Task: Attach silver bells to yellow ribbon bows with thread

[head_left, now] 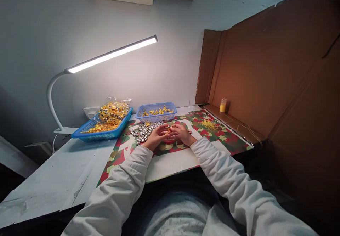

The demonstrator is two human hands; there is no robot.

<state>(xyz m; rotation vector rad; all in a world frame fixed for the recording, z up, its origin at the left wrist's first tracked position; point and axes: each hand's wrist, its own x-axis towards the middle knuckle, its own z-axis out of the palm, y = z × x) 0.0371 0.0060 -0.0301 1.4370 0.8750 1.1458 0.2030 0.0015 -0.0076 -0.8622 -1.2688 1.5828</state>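
Observation:
My left hand [156,138] and my right hand [182,134] meet over the patterned sheet, fingertips pinched together. Between them is a small orange-yellow piece [169,130], mostly covered by the fingers; its exact kind cannot be made out. Just left of and behind my left hand lies a pile of shiny silver beads [143,132]. A yellow petal-like piece [148,124] rests at the back of that pile. A bundle of thin yellow strands [209,124] lies on the sheet to the right of my right hand.
A blue basket [99,135] with yellow pieces, silver beads and clear plastic stands at the left. Behind the beads is a smaller blue basket [156,117] of yellow pieces. A lit lamp [114,54] arches above. Cardboard [255,62] walls the right side, near a yellow-filled bottle [222,106].

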